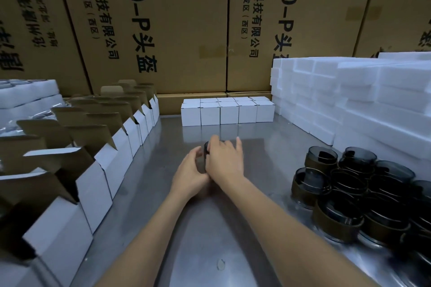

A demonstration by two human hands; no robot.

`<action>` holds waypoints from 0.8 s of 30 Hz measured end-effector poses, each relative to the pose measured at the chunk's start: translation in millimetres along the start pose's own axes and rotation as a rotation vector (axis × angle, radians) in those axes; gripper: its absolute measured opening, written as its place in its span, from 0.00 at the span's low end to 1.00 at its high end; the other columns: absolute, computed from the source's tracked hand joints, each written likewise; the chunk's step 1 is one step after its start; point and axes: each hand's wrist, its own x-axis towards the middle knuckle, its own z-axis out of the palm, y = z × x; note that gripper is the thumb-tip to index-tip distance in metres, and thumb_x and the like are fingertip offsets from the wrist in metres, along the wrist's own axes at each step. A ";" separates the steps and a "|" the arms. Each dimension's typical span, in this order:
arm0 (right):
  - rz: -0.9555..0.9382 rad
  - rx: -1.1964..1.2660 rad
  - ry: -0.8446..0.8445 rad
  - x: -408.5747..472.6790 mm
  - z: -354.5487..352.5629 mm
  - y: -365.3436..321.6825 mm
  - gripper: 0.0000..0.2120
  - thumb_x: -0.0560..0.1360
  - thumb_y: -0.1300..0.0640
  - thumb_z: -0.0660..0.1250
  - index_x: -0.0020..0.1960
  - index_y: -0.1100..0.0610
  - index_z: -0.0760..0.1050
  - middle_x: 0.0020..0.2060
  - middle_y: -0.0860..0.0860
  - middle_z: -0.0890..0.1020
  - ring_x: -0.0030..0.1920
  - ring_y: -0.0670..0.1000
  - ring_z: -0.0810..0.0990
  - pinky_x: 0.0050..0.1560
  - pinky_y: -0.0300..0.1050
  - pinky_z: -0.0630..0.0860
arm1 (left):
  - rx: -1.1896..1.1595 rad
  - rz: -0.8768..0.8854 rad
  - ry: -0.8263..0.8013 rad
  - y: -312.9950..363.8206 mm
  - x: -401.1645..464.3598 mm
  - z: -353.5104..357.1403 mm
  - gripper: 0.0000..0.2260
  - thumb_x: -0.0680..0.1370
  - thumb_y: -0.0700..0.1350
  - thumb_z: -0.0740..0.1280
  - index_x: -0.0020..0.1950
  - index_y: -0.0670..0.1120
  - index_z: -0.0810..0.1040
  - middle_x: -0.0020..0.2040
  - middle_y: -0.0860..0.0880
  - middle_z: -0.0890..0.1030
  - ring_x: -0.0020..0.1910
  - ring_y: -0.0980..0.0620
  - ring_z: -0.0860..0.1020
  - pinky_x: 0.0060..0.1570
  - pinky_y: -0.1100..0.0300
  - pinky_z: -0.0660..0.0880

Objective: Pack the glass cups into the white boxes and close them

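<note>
Glass cup (pixel 205 156) is gripped by curled fingers of left hand (pixel 190 176) and right hand (pixel 225 161); "4.0-P" is read on cartons (pixel 163 18) behind.

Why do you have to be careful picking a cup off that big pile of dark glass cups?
The pile of dark glass cups is stacked loosely, with some cups leaning, so lifting one could probably shift or topple its neighbours. They look like smooth glass, so they are likely slippery and breakable on the metal table. Their round walls suggest a tipped cup might roll.
</note>
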 end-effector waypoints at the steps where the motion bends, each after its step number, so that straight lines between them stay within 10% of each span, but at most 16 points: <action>1: -0.019 0.074 0.032 -5.8 0.8 -0.4 0.10 0.76 0.58 0.61 0.57 0.56 0.67 0.52 0.54 0.79 0.60 0.55 0.72 0.73 0.52 0.49 | -0.007 0.007 -0.015 0.8 -1.2 -0.2 0.30 0.66 0.52 0.66 0.69 0.52 0.69 0.65 0.51 0.76 0.64 0.50 0.74 0.63 0.48 0.71; 6: -0.069 0.511 0.110 -33.4 4.1 16.8 0.13 0.75 0.55 0.67 0.58 0.51 0.69 0.51 0.47 0.76 0.58 0.49 0.72 0.52 0.41 0.68 | 0.007 0.003 -0.052 -0.5 -2.7 -1.9 0.27 0.61 0.55 0.64 0.60 0.57 0.72 0.57 0.55 0.80 0.59 0.51 0.78 0.60 0.48 0.73; 10: -0.015 0.679 0.159 -35.9 10.0 22.8 0.31 0.70 0.51 0.73 0.69 0.51 0.63 0.62 0.44 0.68 0.65 0.43 0.61 0.60 0.37 0.65 | -0.027 0.010 -0.051 -0.4 -2.6 -3.1 0.30 0.56 0.58 0.66 0.57 0.54 0.76 0.52 0.55 0.82 0.54 0.52 0.80 0.57 0.55 0.75; 14: 0.122 0.979 -0.045 -29.1 9.5 28.4 0.40 0.66 0.51 0.78 0.70 0.50 0.60 0.62 0.44 0.70 0.63 0.44 0.70 0.65 0.41 0.68 | -0.117 0.077 0.027 -2.0 -0.4 -2.1 0.22 0.65 0.37 0.74 0.54 0.54 0.74 0.47 0.60 0.81 0.49 0.62 0.79 0.43 0.76 0.70; 24: -0.019 0.842 0.305 -25.8 10.9 24.7 0.32 0.60 0.55 0.79 0.54 0.43 0.62 0.49 0.37 0.70 0.52 0.44 0.72 0.50 0.32 0.69 | -0.058 0.284 0.086 3.9 -0.4 3.0 0.27 0.67 0.40 0.70 0.61 0.60 0.67 0.58 0.57 0.76 0.58 0.55 0.76 0.56 0.52 0.75</action>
